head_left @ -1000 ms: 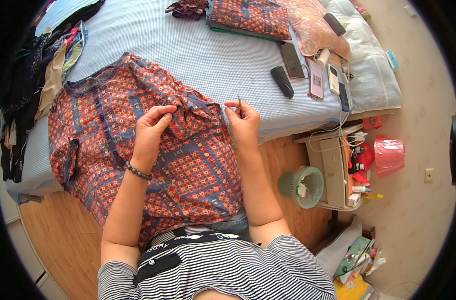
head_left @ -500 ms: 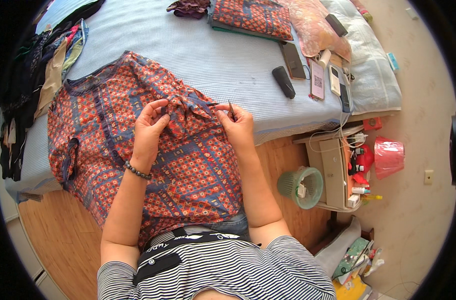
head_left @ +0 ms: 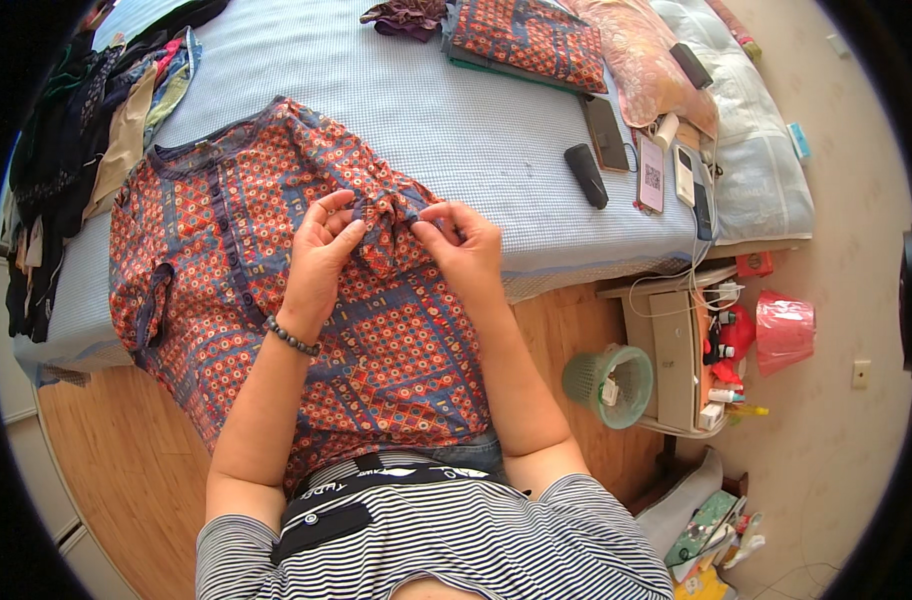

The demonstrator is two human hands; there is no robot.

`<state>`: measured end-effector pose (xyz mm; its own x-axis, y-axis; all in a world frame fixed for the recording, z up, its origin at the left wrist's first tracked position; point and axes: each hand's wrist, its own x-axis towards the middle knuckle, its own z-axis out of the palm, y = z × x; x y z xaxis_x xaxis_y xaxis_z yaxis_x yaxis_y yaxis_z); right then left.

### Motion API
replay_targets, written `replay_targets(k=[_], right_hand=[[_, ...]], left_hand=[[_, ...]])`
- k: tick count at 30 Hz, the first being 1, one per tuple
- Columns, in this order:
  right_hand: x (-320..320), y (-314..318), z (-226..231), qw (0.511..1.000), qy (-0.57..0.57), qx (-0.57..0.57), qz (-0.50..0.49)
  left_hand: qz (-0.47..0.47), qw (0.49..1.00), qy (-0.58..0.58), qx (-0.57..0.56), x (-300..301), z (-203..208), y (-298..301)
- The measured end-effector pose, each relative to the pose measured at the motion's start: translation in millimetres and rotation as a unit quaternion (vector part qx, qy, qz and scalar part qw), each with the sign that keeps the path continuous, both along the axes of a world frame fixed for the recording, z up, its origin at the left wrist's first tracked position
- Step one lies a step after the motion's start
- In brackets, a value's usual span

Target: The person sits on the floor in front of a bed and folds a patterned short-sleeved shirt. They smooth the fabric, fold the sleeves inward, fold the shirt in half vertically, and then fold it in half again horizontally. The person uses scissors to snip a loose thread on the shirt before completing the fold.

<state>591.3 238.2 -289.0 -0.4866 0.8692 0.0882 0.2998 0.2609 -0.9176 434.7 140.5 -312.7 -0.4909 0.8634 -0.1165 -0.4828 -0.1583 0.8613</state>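
Observation:
A red and blue patterned shirt [head_left: 206, 220] lies spread over the near edge of the bed and drapes down toward my lap. My left hand [head_left: 324, 245], with a dark bead bracelet [head_left: 292, 337] on its wrist, is curled at the bunched sleeve [head_left: 384, 228], its thumb and fingers closing on the dark cuff. Opposite it, my right hand [head_left: 468, 245] pinches the other side of that cuff between thumb and forefinger. Whether a small tool is still inside my right fingers is hidden.
Dark clothes [head_left: 61, 190] are heaped at the bed's left. Folded patterned cloth [head_left: 536, 45], a pillow [head_left: 641, 60], a black case [head_left: 586, 176] and phones [head_left: 651, 172] lie at the right. Below stand a green wastebasket [head_left: 631, 385] and a nightstand [head_left: 671, 345].
My hands have come closer together at the cuff. A thin dark pointed tool showed in my right fingers before; now it is out of sight. The whole view has shifted slightly.

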Motion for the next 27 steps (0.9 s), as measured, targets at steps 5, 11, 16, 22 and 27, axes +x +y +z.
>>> replay_targets(k=[5,11,16,22,27], right_hand=[[-29,-10,-12,0.972,0.005,0.232,-0.032],[-23,-1,-17,0.99,0.079,0.118,-0.024],[16,54,-4,0.978,0.15,0.011,-0.143],[54,126,-3,0.963,-0.078,0.197,-0.165],[63,135,-11,0.967,-0.057,0.141,-0.207]], left_hand=[[-0.016,1.0,-0.013,0.022,7,-2,5],[-0.011,1.0,-0.005,0.02,4,-3,9],[-0.006,1.0,0.002,0.008,-2,-1,4],[-0.028,0.999,0.019,0.003,-3,4,2],[-0.042,0.998,0.038,0.014,-3,2,3]])
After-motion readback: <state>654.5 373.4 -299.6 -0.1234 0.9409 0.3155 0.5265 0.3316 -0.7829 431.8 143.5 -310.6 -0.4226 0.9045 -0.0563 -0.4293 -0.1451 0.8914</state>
